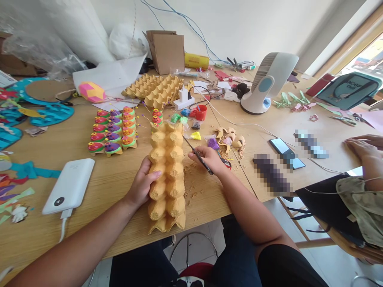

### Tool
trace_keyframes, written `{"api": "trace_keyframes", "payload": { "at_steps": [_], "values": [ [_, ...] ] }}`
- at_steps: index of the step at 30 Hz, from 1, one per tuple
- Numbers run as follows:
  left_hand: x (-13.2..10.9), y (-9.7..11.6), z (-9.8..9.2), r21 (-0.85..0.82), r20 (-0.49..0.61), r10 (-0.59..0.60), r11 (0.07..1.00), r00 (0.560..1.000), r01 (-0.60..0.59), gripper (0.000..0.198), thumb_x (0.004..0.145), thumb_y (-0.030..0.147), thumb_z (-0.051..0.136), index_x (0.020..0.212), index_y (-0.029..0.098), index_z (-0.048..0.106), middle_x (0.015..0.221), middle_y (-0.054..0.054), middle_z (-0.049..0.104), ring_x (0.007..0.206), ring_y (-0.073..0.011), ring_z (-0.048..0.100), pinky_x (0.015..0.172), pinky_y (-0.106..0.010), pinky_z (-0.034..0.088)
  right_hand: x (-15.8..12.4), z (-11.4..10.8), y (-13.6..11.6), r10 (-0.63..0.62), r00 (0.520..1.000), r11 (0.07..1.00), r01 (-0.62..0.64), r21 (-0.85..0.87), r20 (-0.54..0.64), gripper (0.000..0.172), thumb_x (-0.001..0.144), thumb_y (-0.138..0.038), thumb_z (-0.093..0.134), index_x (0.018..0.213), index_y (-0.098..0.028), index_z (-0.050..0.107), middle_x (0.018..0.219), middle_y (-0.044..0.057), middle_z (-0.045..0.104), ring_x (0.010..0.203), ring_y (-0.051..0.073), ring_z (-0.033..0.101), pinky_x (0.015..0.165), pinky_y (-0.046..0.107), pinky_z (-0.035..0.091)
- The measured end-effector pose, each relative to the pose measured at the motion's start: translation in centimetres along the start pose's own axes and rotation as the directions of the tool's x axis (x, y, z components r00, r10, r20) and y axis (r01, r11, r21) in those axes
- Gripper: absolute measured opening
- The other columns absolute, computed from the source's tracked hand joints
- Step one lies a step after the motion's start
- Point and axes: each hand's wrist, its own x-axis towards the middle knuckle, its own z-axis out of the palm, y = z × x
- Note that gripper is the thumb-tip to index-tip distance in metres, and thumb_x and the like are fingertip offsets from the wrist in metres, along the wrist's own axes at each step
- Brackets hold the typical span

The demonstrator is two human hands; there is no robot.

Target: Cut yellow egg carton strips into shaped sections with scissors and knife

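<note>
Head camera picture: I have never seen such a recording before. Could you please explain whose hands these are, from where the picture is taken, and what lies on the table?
There is no machine here. A person wears one camera on the head, looking forward and down, so the two bare arms coming in from below are that person's own. The left hand grips the side of a long yellow egg carton strip that lies on the wooden table. The right hand holds small scissors, with the blades pointing toward the far end of the strip. Around them lie rows of painted carton figures, a white power bank, a stack of egg trays, a desk fan and a phone. The hand at the right edge belongs to another person.
</note>
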Motion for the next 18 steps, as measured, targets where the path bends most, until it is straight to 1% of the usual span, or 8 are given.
{"api": "trace_keyframes", "payload": {
  "at_steps": [7,10,14,18],
  "values": [
    [0.01,-0.13,-0.16,-0.008,0.025,-0.019,1.000,1.000,0.019,0.050,0.073,0.034,0.086,0.121,0.034,0.072,0.117,0.001,0.074,0.095,-0.0208,0.069,0.075,-0.028,0.060,0.09,0.02,0.25,0.028,0.999,0.999,-0.029,0.046,0.028,0.041,0.082,-0.059,0.076,0.077,-0.021,0.063,0.060,-0.008,0.044,0.055,0.010,0.038,0.050,0.023,0.024],
    [-0.02,-0.15,-0.33,-0.004,0.023,-0.014,1.000,1.000,0.014,0.052,0.072,0.034,0.087,0.122,0.035,0.072,0.117,0.002,0.074,0.097,-0.0210,0.069,0.077,-0.028,0.061,0.29,0.02,0.45,0.070,0.994,0.990,-0.079,0.120,0.080,0.045,0.083,-0.063,0.075,0.075,-0.021,0.060,0.054,-0.008,0.045,0.048,0.009,0.037,0.045,0.022,0.024],
    [-0.01,-0.33,-0.60,-0.015,0.027,-0.009,1.000,1.000,0.010,0.055,0.073,0.035,0.086,0.126,0.036,0.072,0.122,0.001,0.074,0.102,-0.0230,0.070,0.080,-0.030,0.061,0.58,0.19,0.84,0.112,0.982,0.957,-0.148,0.251,0.152,0.052,0.081,-0.071,0.074,0.074,-0.024,0.055,0.044,-0.009,0.045,0.038,0.009,0.034,0.038,0.023,0.024],
    [0.01,-0.46,-0.70,-0.009,0.037,-0.012,1.000,0.999,0.012,0.054,0.076,0.033,0.083,0.128,0.036,0.071,0.127,0.000,0.073,0.107,-0.0250,0.069,0.083,-0.032,0.062,0.55,0.24,0.71,0.088,0.984,0.949,-0.131,0.288,0.155,0.054,0.079,-0.073,0.075,0.073,-0.024,0.054,0.043,-0.010,0.046,0.036,0.008,0.034,0.035,0.022,0.024]
  ]
}}
